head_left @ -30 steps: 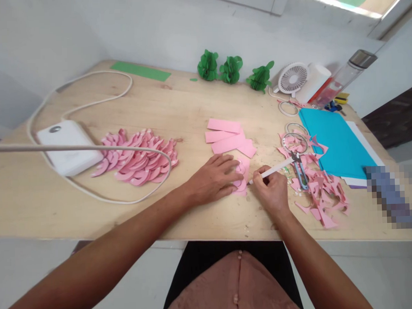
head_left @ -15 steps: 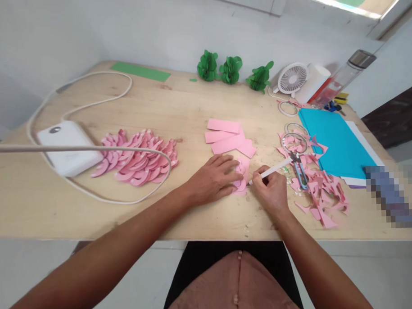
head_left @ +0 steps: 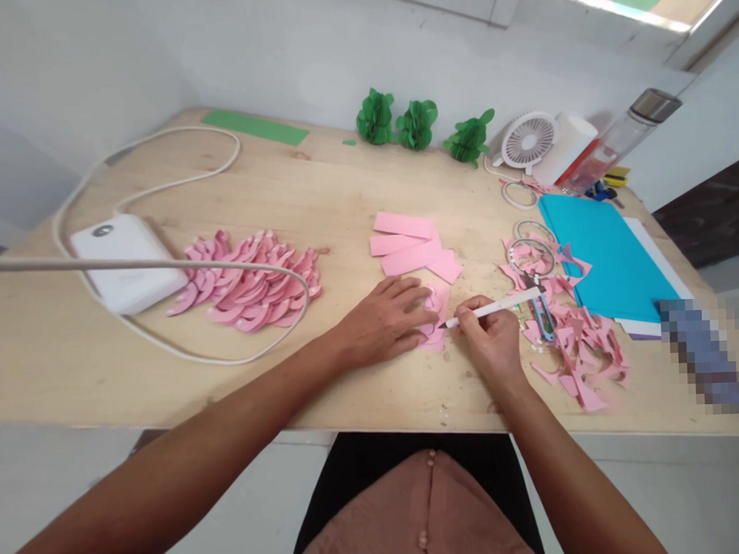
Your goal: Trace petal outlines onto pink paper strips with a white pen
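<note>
My left hand (head_left: 380,321) lies flat with fingers apart, its fingertips resting on a small piece of pink paper (head_left: 433,344) that has curved lines drawn on it. Part of that paper is hidden under the fingers. In my right hand (head_left: 496,341) is a slim white pen (head_left: 508,302), gripped near its dark tip. The tip points at the paper's right edge; whether it touches, I cannot tell. Just beyond the paper lie several pink paper strips (head_left: 408,255), partly overlapping.
Curved pink paper pieces (head_left: 264,285) are heaped beside a white power bank (head_left: 127,265) with a looping cable (head_left: 233,362). Pink scraps (head_left: 584,346) surround a blue-handled cutting tool (head_left: 544,319) at right, near a blue folder (head_left: 608,252). Green paper shapes (head_left: 417,126) and a fan (head_left: 528,140) stand behind.
My right hand has loosened and shifted slightly right, and the pen now leans lower, its rear end swung down. My left hand stays on the paper. The view has shifted slightly.
</note>
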